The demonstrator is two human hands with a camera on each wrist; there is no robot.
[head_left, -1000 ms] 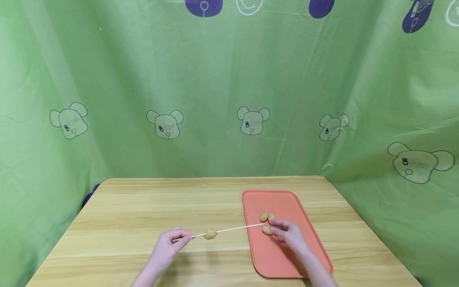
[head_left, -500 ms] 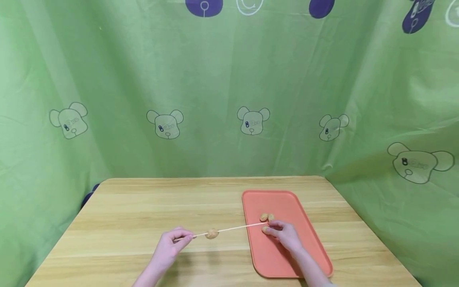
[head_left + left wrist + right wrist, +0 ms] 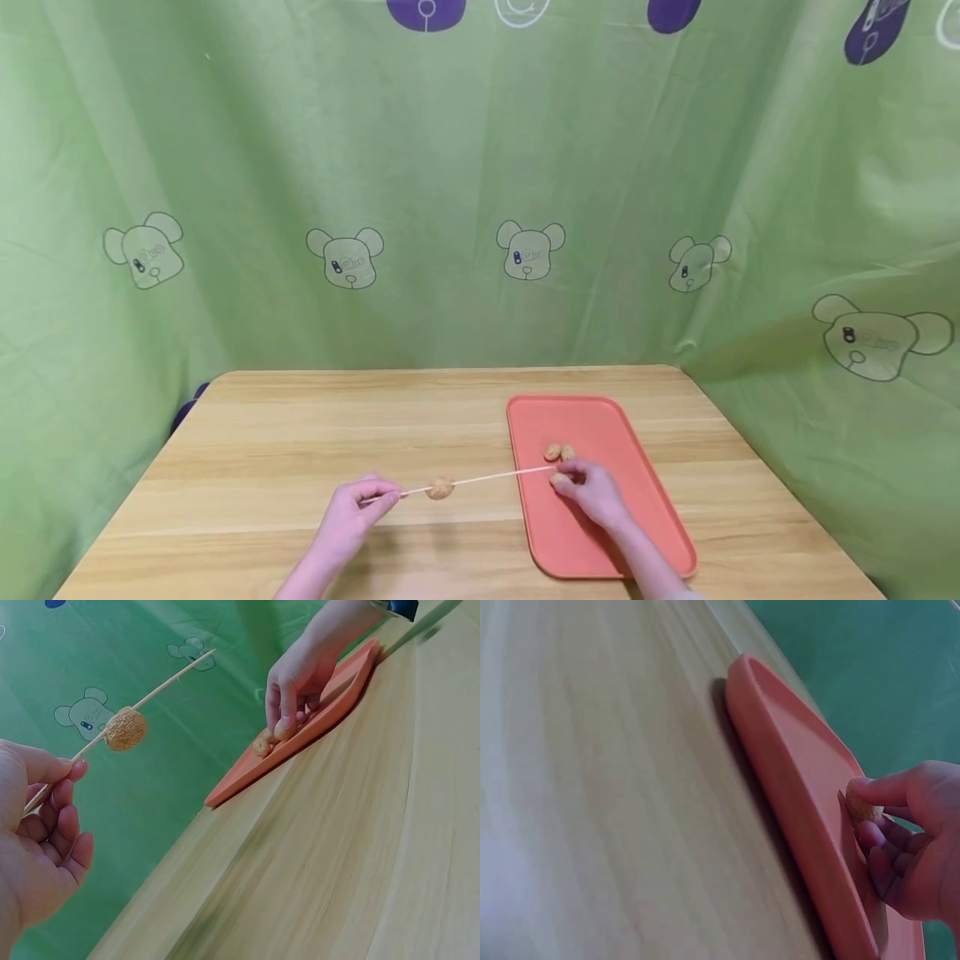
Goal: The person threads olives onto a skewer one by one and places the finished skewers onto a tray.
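My left hand (image 3: 351,515) pinches a thin wooden skewer (image 3: 495,477) near its left end, above the table. One wrinkled tan ball (image 3: 126,729), which looks like a fried meatball, is threaded on it a little way from my fingers. The bare end of the skewer points right, over the coral tray (image 3: 562,417) in the head view. Above that tray my right hand (image 3: 596,498) pinches another tan ball (image 3: 863,801) between thumb and fingers. Two more tan balls, a left one (image 3: 552,452) and a right one (image 3: 567,452), lie on the tray just beyond my fingertips.
The tray's raised rim (image 3: 780,780) runs beside my right hand. Under everything is a light wood-grain table (image 3: 337,433). A green curtain (image 3: 442,317) printed with bear heads hangs behind and at both sides.
My right hand has moved slightly left and down onto the nearest ball and now pinches it. My left hand, with the skewer and its ball, has stayed almost in place.
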